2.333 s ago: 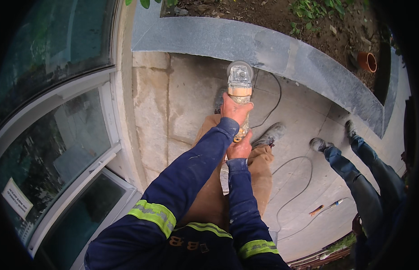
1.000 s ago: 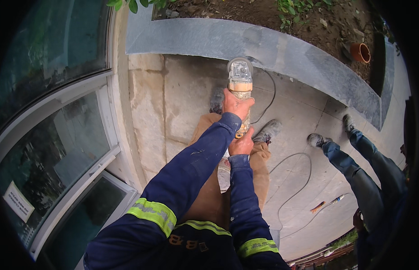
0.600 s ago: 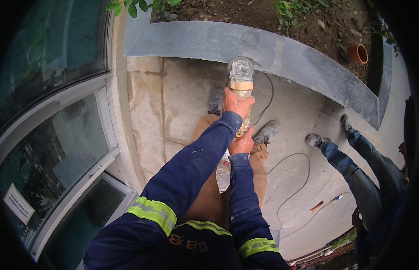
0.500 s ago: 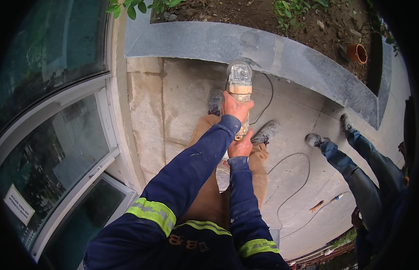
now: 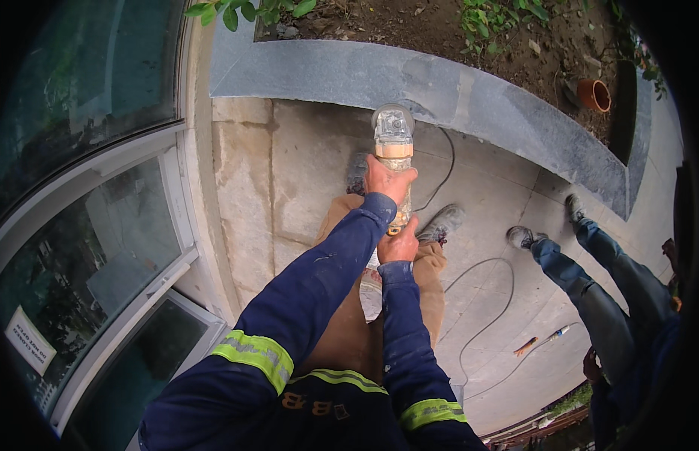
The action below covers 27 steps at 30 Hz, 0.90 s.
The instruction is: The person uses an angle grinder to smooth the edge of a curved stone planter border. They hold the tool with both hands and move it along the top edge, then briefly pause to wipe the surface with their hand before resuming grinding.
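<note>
Both my hands hold a dusty angle grinder (image 5: 395,143) out in front of me. My left hand (image 5: 387,180) wraps round the middle of its body, behind the orange band. Closer to me, my right hand (image 5: 399,246) is closed round the rear end of the tool. The round disc at the grinder's head lies at the near edge of a grey stone coping (image 5: 327,68); whether it touches the stone, I cannot tell. My fingers partly hide the grinder's body.
A cable (image 5: 510,301) loops over the paved floor (image 5: 484,225) to the right. Another person's legs (image 5: 582,274) stand there, near a cord connector (image 5: 561,331). Behind the coping is a soil bed with a terracotta pot (image 5: 593,95). A framed glass door (image 5: 94,270) stands left.
My hands and the grinder have shifted slightly left along the coping's edge. Both hands keep their grip.
</note>
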Motion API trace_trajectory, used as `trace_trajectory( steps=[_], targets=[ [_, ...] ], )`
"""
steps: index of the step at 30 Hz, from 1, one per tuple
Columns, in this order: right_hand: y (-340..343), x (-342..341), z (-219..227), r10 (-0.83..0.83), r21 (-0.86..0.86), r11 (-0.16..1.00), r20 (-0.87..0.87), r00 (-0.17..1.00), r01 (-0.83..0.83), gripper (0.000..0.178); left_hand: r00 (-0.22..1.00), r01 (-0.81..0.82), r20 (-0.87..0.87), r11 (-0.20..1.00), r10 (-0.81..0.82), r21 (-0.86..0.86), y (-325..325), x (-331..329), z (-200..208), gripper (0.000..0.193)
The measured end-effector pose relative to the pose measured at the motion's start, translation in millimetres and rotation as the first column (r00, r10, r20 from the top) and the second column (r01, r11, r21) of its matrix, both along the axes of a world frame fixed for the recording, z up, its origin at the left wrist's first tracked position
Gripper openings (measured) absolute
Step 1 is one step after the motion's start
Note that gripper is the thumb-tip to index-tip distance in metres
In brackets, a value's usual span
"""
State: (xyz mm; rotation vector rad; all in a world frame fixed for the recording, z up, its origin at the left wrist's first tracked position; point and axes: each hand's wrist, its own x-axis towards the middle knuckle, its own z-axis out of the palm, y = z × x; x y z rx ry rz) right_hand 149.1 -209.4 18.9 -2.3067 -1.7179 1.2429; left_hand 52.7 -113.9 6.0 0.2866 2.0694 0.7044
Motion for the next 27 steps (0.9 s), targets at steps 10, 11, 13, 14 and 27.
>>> trace_trajectory(
  steps=[10, 11, 13, 14, 27],
  targets=[
    [11.5, -0.2, -8.3, 0.020, -0.056, 0.998, 0.031, 0.999, -0.018, 0.073, 0.998, -0.052, 0.028, 0.998, 0.052, 0.030, 9.3, -1.2, -4.1, 0.072],
    [11.5, -4.0, -8.3, 0.025, -0.061, 0.998, 0.015, 1.000, -0.024, 0.073, 0.998, -0.064, 0.029, 0.998, 0.064, 0.026, 6.0, -6.1, -7.7, 0.073],
    [7.9, -6.8, -5.8, 0.015, -0.060, 0.998, 0.003, 1.000, -0.014, 0.073, 0.998, -0.054, 0.012, 0.999, 0.053, 0.007, 1.1, -7.2, -13.8, 0.074],
    [2.3, -6.6, -4.4, 0.005, -0.025, 1.000, -0.002, 1.000, -0.005, 0.073, 0.999, -0.033, -0.001, 0.999, 0.033, -0.010, -2.9, -5.3, -10.3, 0.074],
    [7.0, -11.8, -8.8, 0.037, -0.060, 0.998, 0.024, 0.999, -0.036, 0.074, 0.997, -0.077, 0.000, 0.997, 0.077, 0.025, 1.5, -12.9, -12.3, 0.072]
  ],
)
